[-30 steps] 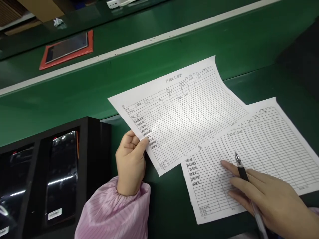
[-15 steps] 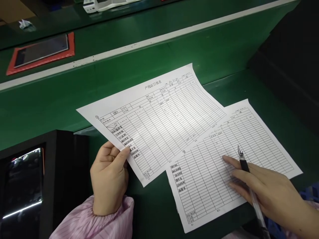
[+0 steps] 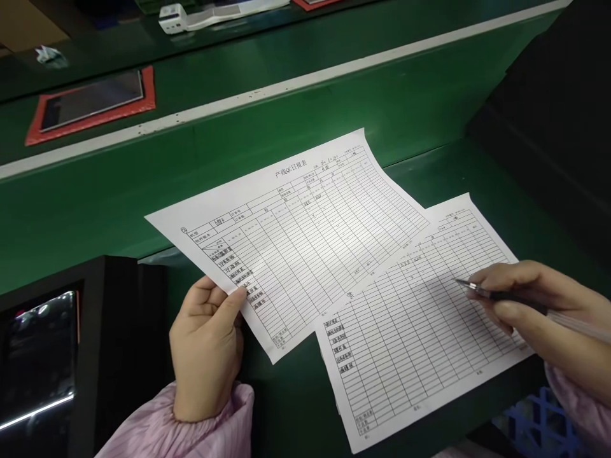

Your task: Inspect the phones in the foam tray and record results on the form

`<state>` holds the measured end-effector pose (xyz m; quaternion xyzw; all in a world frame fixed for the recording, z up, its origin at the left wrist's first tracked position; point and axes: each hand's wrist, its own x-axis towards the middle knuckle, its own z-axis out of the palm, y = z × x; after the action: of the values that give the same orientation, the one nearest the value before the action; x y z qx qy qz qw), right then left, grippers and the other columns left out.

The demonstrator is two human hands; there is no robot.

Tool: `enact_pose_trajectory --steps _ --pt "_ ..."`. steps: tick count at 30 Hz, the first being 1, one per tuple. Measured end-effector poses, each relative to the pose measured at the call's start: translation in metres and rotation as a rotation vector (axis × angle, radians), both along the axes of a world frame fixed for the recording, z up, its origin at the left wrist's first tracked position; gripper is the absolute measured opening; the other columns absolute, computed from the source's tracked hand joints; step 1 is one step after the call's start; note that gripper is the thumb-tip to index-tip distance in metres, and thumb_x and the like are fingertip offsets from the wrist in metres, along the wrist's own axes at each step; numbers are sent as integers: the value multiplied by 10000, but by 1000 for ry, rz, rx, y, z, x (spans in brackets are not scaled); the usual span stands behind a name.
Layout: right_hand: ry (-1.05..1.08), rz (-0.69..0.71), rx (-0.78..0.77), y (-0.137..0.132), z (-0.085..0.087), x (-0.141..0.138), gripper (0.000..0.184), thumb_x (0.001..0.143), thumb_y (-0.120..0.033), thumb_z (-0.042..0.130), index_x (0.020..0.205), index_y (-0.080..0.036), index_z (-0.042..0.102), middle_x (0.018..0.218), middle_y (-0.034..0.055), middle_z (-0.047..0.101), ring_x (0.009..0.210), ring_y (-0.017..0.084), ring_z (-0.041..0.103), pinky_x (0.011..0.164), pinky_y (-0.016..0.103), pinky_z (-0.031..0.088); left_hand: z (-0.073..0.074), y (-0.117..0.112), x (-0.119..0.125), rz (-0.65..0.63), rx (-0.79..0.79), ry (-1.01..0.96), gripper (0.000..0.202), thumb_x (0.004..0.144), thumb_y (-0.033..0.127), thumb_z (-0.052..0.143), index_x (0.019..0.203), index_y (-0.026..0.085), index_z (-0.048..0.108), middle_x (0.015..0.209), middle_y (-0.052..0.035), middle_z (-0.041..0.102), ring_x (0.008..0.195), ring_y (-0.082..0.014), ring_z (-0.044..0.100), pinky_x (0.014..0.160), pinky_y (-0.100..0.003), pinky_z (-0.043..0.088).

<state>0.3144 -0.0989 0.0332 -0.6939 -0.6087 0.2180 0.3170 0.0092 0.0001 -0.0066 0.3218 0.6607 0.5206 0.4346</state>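
The left hand [image 3: 206, 346] is pinching the corner of the upper paper [image 3: 291, 235], lifting it over the green table [image 3: 95, 197]. The right hand [image 3: 539, 318] is gripping a pen [image 3: 506, 295], its tip just above the lower paper [image 3: 420, 331] lying flat.

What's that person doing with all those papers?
A person in pink striped sleeves has two printed sheets full of table lines on a green bench. The left hand pinches the near edge of the upper sheet, which overlaps a corner of the lower sheet. The right hand holds a pen, with its tip over the lower sheet's grid. A black tray sits at the left.
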Motion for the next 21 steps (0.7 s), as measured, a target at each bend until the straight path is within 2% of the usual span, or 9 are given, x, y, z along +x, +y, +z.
enact_pose_trajectory --steps 1,3,5,7,10,13,17,21 --pt "59 1 -21 6 0 -3 200 872 -468 584 801 -288 635 764 -14 656 654 183 645 500 231 557 0 0 0 -6 -5 0 279 742 90 651 985 225 675 934 2 722 978 -136 654 869 -217 527" --pt "177 85 -68 17 -3 -8 141 852 -397 625 783 -276 646 758 -26 662 684 165 651 548 204 568 0 0 -1 -20 -16 -3 279 749 99 646 995 227 670 953 -1 720 969 -140 657 868 -232 532" --pt "219 199 -76 25 -9 -12 105 870 -345 605 823 -271 661 790 -30 671 738 152 657 606 192 574 0 0 0 -25 -25 -4 277 752 101 641 999 223 667 961 -4 719 962 -144 660 868 -247 535" --pt "234 270 -23 28 -14 -15 182 898 -351 571 767 -250 647 740 -28 661 706 136 653 604 186 572 2 0 2 -16 -30 1 273 748 97 644 994 214 667 950 -5 720 954 -149 663 870 -260 536" --pt "185 216 55 26 -19 -18 275 908 -403 561 698 -233 609 640 -29 625 569 117 619 486 165 544 4 0 5 -6 -24 4 271 740 92 656 981 215 671 918 4 723 948 -148 665 846 -247 544" --pt "124 155 88 24 -21 -19 315 898 -394 580 633 -226 558 606 -25 606 532 125 607 432 170 528 5 0 5 -13 -24 -6 268 741 88 655 970 225 676 898 10 724 941 -144 667 799 -218 556" --pt "76 175 139 24 -23 -20 382 915 -321 551 563 -212 450 541 -32 557 505 127 591 390 178 490 6 -1 5 -11 -20 -23 251 745 83 654 951 224 681 894 12 725 932 -130 668 769 -174 550" --pt "56 182 138 24 -25 -19 377 915 -300 543 564 -209 439 550 -28 560 503 129 590 392 192 485 7 0 5 -5 -38 -38 257 737 76 659 952 216 683 882 7 727 892 -132 679 722 -164 558"
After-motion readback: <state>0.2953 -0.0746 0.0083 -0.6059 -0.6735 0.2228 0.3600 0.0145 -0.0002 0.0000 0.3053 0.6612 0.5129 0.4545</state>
